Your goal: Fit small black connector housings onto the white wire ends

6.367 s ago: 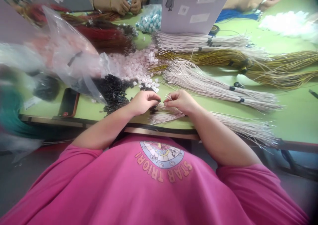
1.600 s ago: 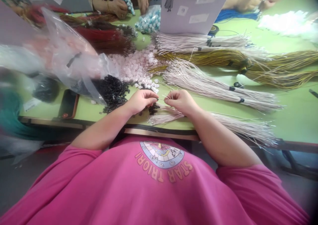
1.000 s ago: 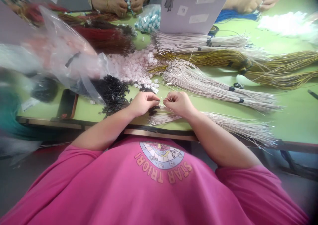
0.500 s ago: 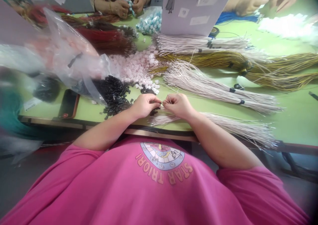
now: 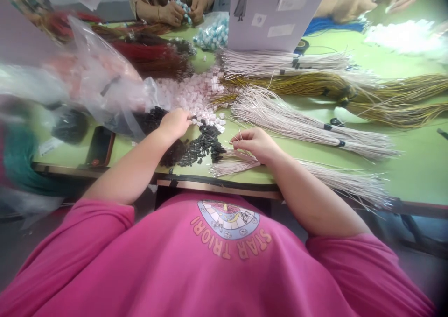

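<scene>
My left hand is at the near edge of a heap of pale pink-white plastic connector housings, its fingertips drawn together. What they pinch, if anything, is too small to make out. Loose black connector housings lie beside and below that hand. To the right, my right hand is closed with thumb and fingers on a thin white wire. Beneath it, a bundle of white wires with bare-looking ends lies along the table's front edge.
More white wire bundles and a yellow-brown bundle lie behind on the right. Clear plastic bags and a phone are at left. Across the table, a person's hands hold blue-white parts; another person's hand is far right.
My left hand has left the right hand's side and moved left and away to the pink-white heap. My right hand stays nearly in place with the wire.
</scene>
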Demonstrator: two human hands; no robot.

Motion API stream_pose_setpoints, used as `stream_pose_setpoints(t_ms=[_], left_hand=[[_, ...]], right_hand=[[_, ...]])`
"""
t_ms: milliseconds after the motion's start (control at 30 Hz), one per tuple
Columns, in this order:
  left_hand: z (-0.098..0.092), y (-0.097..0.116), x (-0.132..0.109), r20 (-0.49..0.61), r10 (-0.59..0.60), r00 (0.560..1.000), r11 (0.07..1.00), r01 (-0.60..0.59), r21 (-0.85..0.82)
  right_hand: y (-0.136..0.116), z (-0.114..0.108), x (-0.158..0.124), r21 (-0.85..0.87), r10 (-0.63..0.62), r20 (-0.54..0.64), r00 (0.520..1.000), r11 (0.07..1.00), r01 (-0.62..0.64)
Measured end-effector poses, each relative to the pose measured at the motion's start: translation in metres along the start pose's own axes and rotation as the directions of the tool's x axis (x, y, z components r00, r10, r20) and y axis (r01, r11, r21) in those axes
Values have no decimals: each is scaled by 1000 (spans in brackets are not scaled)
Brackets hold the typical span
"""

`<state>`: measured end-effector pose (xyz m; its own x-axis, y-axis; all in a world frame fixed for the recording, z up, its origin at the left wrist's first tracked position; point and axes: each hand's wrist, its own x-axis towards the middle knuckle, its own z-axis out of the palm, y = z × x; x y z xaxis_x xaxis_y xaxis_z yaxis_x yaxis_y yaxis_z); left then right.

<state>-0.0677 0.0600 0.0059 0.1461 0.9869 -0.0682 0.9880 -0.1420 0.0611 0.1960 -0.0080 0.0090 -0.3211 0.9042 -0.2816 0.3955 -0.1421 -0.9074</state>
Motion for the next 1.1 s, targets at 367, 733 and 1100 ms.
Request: stream_pose_setpoints(t_ms=[367,733,1100], left_hand=[[-16,18,-23,-70,2,998,986,-14,-165],[7,76,-61,70,141,988,475,-6,-880],[7,80,-61,137,152,979,392,68,-918]], right_hand=[[-2,5,-3,24,-16,-29,999,1000,16],[2,8,-1,65,-75,-95,993,995,82],[-3,12,-4,-131,-134,-150,980,985,115]])
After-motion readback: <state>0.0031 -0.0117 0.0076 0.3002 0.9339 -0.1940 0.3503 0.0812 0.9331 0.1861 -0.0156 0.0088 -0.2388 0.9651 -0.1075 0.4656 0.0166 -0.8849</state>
